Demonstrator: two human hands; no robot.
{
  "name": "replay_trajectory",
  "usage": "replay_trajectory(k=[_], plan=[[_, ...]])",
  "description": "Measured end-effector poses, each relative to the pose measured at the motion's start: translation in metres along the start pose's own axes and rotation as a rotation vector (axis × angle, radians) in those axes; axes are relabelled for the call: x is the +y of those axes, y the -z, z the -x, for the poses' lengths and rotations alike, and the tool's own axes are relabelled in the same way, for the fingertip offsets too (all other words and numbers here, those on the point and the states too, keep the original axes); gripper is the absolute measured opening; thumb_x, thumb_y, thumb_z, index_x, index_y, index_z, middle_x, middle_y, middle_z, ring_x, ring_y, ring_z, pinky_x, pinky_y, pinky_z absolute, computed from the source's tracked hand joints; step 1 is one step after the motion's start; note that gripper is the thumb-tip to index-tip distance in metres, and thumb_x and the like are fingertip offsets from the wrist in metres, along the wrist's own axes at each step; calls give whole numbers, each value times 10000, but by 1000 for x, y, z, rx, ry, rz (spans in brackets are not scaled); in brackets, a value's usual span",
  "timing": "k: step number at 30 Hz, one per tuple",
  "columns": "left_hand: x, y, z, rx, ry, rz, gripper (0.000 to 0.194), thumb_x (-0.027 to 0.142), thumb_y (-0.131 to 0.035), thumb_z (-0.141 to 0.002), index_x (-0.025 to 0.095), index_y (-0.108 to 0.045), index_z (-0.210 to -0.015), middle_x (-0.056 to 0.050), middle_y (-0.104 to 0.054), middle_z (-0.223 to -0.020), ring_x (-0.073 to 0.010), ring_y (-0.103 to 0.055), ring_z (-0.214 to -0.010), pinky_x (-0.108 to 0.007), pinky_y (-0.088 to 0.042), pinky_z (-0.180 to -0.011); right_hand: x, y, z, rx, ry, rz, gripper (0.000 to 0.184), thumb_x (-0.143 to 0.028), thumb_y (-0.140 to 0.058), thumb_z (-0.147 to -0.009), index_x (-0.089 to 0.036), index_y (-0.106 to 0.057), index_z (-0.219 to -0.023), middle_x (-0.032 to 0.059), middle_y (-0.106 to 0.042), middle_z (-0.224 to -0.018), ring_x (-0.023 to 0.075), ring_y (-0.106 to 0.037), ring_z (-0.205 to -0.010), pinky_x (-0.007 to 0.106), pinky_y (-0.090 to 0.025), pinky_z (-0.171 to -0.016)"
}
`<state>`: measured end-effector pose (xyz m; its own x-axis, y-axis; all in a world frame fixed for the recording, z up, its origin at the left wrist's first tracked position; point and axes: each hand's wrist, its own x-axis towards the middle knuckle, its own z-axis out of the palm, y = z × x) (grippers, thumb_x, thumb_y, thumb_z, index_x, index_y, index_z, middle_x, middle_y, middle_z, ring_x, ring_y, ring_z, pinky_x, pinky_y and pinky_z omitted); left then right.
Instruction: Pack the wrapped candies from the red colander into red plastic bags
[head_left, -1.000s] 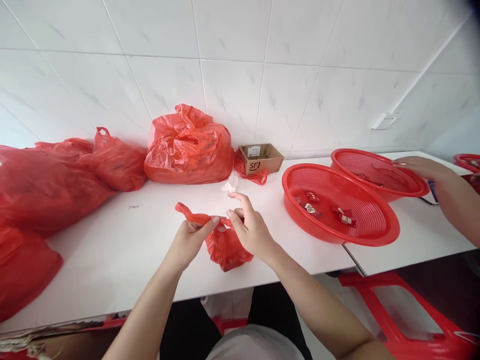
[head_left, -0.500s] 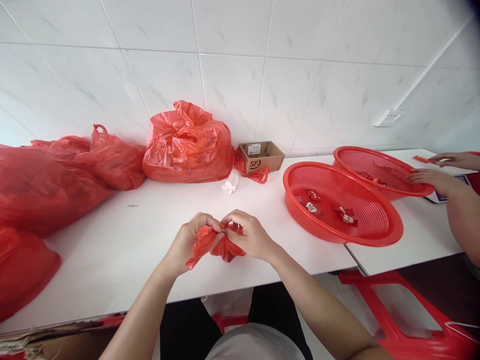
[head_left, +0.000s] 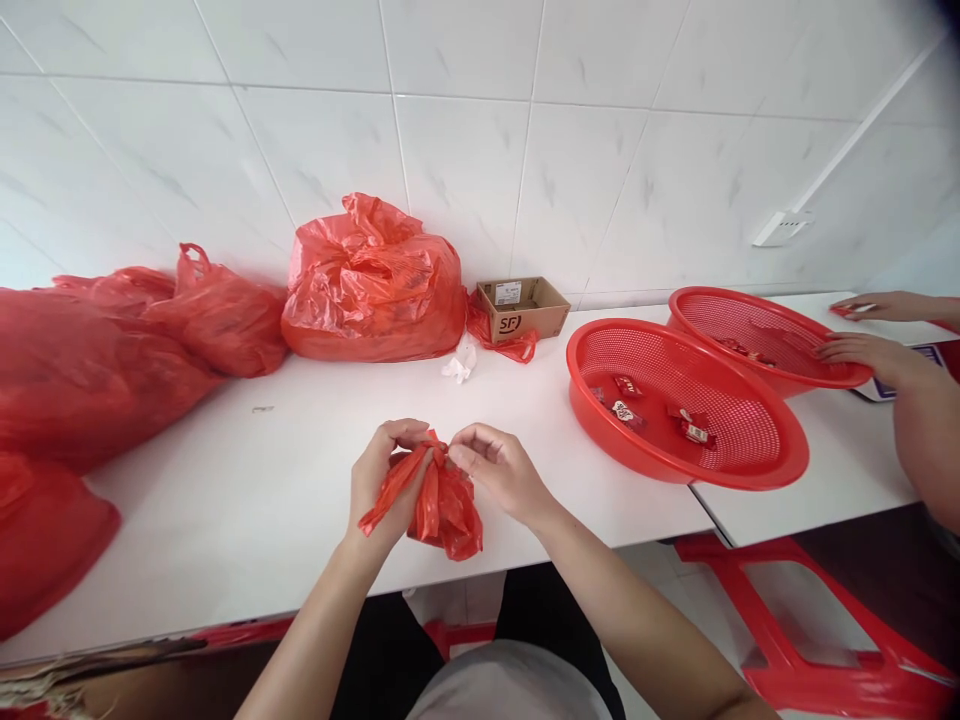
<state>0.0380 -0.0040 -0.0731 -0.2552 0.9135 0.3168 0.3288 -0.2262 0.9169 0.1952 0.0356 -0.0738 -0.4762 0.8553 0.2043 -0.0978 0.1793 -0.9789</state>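
Note:
A small red plastic bag with a twisted, knotted top is between my hands, close above the front part of the white table. My left hand is closed around the bag's left side, and a loose handle end hangs over the palm. At the knot, the thumb and forefinger of my right hand pinch the bag's top from the right. What the bag contains is hidden.
Large filled red bags line the wall to the left. A small cardboard box and crumpled white tissue sit behind my hands. Right, a red basket holds several small packets; another person's hand rests on a second basket.
The knot at the bag's top shows more plainly, and the bag hangs more openly between my hands. My right fingers have shifted slightly. The other person's far hand has moved slightly.

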Motion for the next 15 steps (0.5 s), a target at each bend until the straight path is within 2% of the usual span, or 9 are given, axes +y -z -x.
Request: replay_trajectory(k=[4,8,10,12,15], plan=[[1,8,-3,-89,-52,-78,71,258,-664,-821,237,-652,-887,-12,-680,-892,-166,-649,-754,-270,-508,-685,-1,6,-3,-33,-34,-44,221,-384,-642,-875,-189,-663,-975,18,-660,-868,134,-596,-758,282,-491,-712],[-2,18,-5,-157,-86,-137,84,294,-670,-834,241,-724,-872,-33,-710,-878,-184,-662,-767,-281,-505,-698,-5,6,-2,-73,4,125,151,-329,-622,-889,-184,-654,-914,32,-685,-906,151,-626,-803,292,-499,-737],[-1,24,-7,-218,-52,-125,131,328,-674,-835,244,-754,-898,-47,-723,-914,-196,-671,-792,-286,-507,-700,-10,8,-3,-65,139,374,109,-282,-594,-907,-187,-637,-876,30,-680,-885,147,-614,-780,289,-477,-726],[0,30,-9,-257,-38,-118,165,353,-682,-830,251,-769,-924,-52,-732,-941,-206,-676,-818,-289,-507,-706,-16,13,-5,-90,336,718,134,-244,-541,-932,-180,-627,-851,41,-667,-857,151,-583,-743,299,-431,-701],[-1,34,-14,-192,-59,-166,152,368,-689,-821,253,-771,-877,-38,-741,-889,-200,-665,-795,-288,-494,-723,-25,19,-6,-203,550,1157,199,-203,-468,-946,-159,-630,-839,62,-647,-819,166,-533,-694,324,-343,-647]])
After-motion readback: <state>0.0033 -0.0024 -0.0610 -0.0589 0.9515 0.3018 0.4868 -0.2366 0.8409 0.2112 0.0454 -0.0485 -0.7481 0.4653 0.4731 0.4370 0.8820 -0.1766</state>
